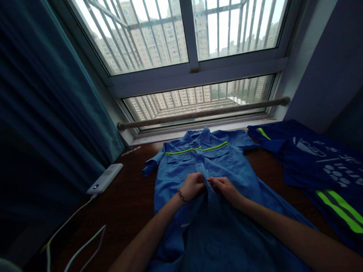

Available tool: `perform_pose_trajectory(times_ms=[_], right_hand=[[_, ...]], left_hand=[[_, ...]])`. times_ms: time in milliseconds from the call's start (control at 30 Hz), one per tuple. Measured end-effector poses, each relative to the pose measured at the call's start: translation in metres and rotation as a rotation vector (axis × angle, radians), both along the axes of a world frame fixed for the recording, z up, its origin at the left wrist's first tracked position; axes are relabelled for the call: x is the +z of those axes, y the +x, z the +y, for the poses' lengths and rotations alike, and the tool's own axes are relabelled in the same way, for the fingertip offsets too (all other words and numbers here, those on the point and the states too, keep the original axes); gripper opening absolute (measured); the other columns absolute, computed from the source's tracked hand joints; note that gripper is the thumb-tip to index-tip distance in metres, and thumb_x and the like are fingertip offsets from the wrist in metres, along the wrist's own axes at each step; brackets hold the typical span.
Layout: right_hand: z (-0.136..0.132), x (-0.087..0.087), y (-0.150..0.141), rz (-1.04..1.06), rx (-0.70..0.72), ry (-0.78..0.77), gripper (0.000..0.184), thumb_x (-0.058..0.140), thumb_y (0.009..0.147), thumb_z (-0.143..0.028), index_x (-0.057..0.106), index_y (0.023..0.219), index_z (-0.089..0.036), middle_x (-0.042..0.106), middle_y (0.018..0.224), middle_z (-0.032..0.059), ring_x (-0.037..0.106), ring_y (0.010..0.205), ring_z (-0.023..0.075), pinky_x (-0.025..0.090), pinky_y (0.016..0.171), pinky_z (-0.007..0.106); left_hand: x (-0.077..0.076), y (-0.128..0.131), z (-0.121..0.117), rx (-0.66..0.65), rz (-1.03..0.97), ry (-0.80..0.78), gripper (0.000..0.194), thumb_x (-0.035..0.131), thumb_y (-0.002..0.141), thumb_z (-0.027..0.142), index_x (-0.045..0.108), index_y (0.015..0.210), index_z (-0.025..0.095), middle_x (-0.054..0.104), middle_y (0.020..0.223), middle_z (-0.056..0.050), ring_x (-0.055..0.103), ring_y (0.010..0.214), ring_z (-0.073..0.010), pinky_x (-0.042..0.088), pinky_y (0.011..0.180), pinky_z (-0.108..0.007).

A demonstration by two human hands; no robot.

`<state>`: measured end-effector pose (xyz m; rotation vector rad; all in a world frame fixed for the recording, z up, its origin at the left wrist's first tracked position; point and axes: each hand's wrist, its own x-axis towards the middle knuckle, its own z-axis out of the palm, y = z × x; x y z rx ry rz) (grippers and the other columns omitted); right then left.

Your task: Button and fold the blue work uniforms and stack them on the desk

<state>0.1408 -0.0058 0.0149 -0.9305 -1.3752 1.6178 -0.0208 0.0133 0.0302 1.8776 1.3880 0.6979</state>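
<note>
A light blue short-sleeved work shirt [181,166] lies front side up, its collar toward the window and a yellow-green stripe across the chest. My left hand [194,183], with a beaded bracelet at the wrist, is closed on the front edge of the shirt at its middle. Close beside it, my right hand [222,186] pinches the same front opening from the other side. The cloth is lifted into a small ridge between them. Whether a button is under the fingertips is too small to tell.
A dark blue printed garment [300,151] with bright reflective bands lies at right. On the brown wooden surface [133,204] at left is a white power bank [105,178] with a white cable [70,216]. Blue curtains [56,94] hang at left; a metal rail [204,114] crosses the window.
</note>
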Motion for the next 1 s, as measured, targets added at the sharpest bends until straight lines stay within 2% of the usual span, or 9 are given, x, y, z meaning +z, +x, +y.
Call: perform_pose_trajectory(times_ms=[67, 167, 267, 367, 467, 700, 833, 1000], right_hand=[[0.000, 0.000, -0.001, -0.069, -0.030, 0.103, 0.038, 0.046, 0.077, -0.045, 0.052, 0.054, -0.015, 0.035, 0.044, -0.0058, 0.031, 0.041, 0.0061, 0.024, 0.042, 0.020], [0.000, -0.001, 0.000, -0.230, -0.124, 0.242, 0.032, 0.049, 0.077, -0.038, 0.060, 0.057, -0.014, 0.046, 0.047, -0.0031, 0.040, 0.045, 0.0080, 0.030, 0.045, 0.020], [0.000, -0.003, 0.002, -0.341, -0.197, 0.290, 0.023, 0.051, 0.074, -0.031, 0.067, 0.065, -0.016, 0.057, 0.053, -0.0007, 0.048, 0.048, 0.0103, 0.034, 0.047, 0.020], [0.001, -0.006, 0.002, -0.386, -0.230, 0.293, 0.018, 0.055, 0.071, -0.028, 0.069, 0.072, -0.016, 0.060, 0.053, -0.0001, 0.052, 0.046, 0.0115, 0.037, 0.045, 0.021], [0.001, -0.007, 0.002, -0.391, -0.225, 0.306, 0.018, 0.055, 0.071, -0.028, 0.069, 0.076, -0.017, 0.059, 0.049, -0.0010, 0.052, 0.042, 0.0112, 0.037, 0.043, 0.021], [0.002, -0.005, 0.006, -0.393, -0.260, 0.346, 0.015, 0.054, 0.073, -0.029, 0.064, 0.077, -0.019, 0.057, 0.048, -0.0026, 0.051, 0.042, 0.0112, 0.037, 0.044, 0.021], [0.005, -0.009, 0.007, -0.465, -0.274, 0.388, 0.013, 0.055, 0.072, -0.028, 0.063, 0.076, -0.019, 0.059, 0.053, -0.0018, 0.053, 0.047, 0.0116, 0.037, 0.047, 0.021], [0.007, -0.015, 0.006, -0.500, -0.269, 0.423, 0.010, 0.053, 0.072, -0.023, 0.061, 0.075, -0.018, 0.058, 0.055, -0.0016, 0.053, 0.049, 0.0114, 0.036, 0.049, 0.021]], left_hand=[[-0.003, 0.002, 0.000, 0.020, -0.180, -0.164, 0.007, 0.055, 0.056, 0.014, 0.049, 0.053, 0.015, 0.046, 0.045, 0.005, 0.042, 0.043, -0.0081, 0.028, 0.042, -0.019], [-0.014, 0.004, 0.003, 0.045, -0.427, -0.424, 0.009, 0.059, 0.051, 0.012, 0.054, 0.058, 0.013, 0.051, 0.044, 0.005, 0.046, 0.040, -0.0079, 0.033, 0.041, -0.019], [-0.027, 0.003, 0.007, 0.100, -0.544, -0.545, 0.015, 0.067, 0.048, 0.014, 0.058, 0.059, 0.011, 0.056, 0.047, 0.002, 0.050, 0.042, -0.0081, 0.036, 0.042, -0.019], [-0.032, 0.002, 0.009, 0.105, -0.618, -0.597, 0.020, 0.072, 0.046, 0.018, 0.058, 0.059, 0.010, 0.060, 0.050, -0.002, 0.055, 0.045, -0.0095, 0.039, 0.045, -0.019], [-0.029, 0.003, 0.008, 0.075, -0.656, -0.559, 0.022, 0.073, 0.047, 0.021, 0.057, 0.058, 0.010, 0.061, 0.050, -0.002, 0.056, 0.047, -0.0109, 0.040, 0.046, -0.019], [-0.019, 0.010, -0.001, 0.079, -0.626, -0.296, 0.023, 0.073, 0.053, 0.025, 0.057, 0.063, 0.013, 0.062, 0.058, 0.000, 0.058, 0.055, -0.0127, 0.045, 0.057, -0.024], [-0.023, 0.013, -0.003, 0.032, -0.618, -0.282, 0.027, 0.069, 0.060, 0.035, 0.055, 0.068, 0.013, 0.062, 0.060, -0.001, 0.058, 0.056, -0.0130, 0.044, 0.056, -0.024], [-0.026, 0.019, -0.004, 0.099, -0.596, -0.255, 0.036, 0.066, 0.060, 0.047, 0.050, 0.062, 0.014, 0.056, 0.051, 0.001, 0.052, 0.048, -0.0108, 0.039, 0.049, -0.022]])
